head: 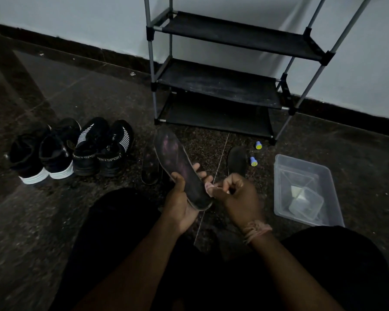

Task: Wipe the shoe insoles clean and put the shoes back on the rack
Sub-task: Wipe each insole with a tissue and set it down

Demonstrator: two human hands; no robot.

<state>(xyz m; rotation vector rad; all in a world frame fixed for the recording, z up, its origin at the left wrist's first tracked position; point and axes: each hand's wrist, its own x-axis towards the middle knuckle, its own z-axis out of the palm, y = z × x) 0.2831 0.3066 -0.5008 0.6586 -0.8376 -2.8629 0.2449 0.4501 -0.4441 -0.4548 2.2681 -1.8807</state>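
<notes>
dim floor by rack [222, 86], wiping insole.
left hand [180, 198] grips insole [180, 167], long axis pointing away; right hand [238, 194] pinches cloth [209, 187] at its heel edge.

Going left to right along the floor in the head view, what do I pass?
White-soled shoes → Sport shoes → insole on the floor → held insole → second floor insole → blue caps → clear tub.

Clear plastic bin [285, 167] on dark stone floor [54, 97], right side, holding a smaller clear container [307, 203]. Two small blue-yellow capped items [259, 145] [253, 161] just left of bin. White wall [76, 16] with dark skirting behind.
</notes>
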